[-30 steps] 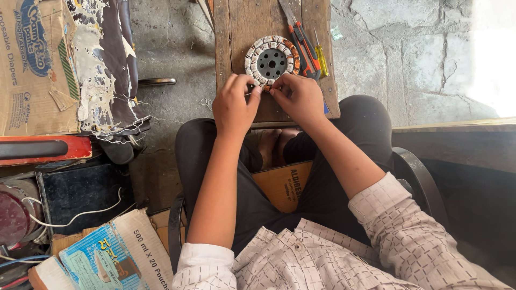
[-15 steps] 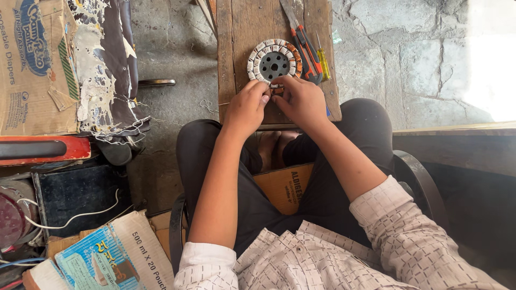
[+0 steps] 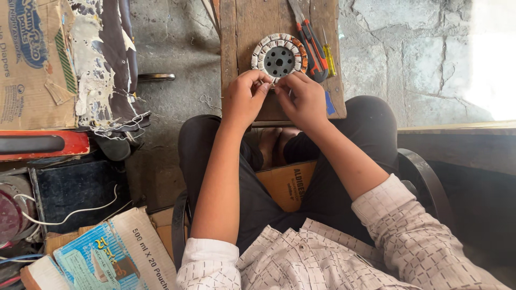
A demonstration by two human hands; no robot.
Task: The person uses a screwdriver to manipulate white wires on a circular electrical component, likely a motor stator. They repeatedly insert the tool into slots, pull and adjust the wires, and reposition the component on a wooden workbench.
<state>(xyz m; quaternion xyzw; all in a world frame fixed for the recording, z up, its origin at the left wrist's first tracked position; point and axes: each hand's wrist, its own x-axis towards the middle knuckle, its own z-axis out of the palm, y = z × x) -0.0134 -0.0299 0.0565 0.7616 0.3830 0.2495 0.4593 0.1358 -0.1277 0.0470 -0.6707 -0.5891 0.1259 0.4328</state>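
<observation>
Head camera looks straight down at a round wound stator (image 3: 279, 55), lying flat on a narrow wooden board (image 3: 242, 32) with its central hole facing up; being a disc, it has no clear long axis, and its ring of white-wrapped coils runs all the way round. The left hand (image 3: 244, 99) and right hand (image 3: 303, 99) meet at the near edge of the stator, fingertips pinched together over something too small to make out, perhaps a wire end; the fingers of both are curled nearly closed, thumbs pressed against forefingers.

Just beside the stator on the right lie a pair of red-handled pliers (image 3: 312, 45) and a yellow screwdriver (image 3: 329, 58), both running lengthwise along the board.

An open cardboard box (image 3: 285, 185) sits between the person's legs on the floor; its contents cannot be seen. To the left, a larger printed carton (image 3: 29, 64) stands by torn fabric (image 3: 105, 70), and a carton with a blue printed packet (image 3: 102, 260) lies at the lower left. Below is rough grey concrete (image 3: 177, 53); to the right, a stone slab floor (image 3: 408, 48) in bright light.
</observation>
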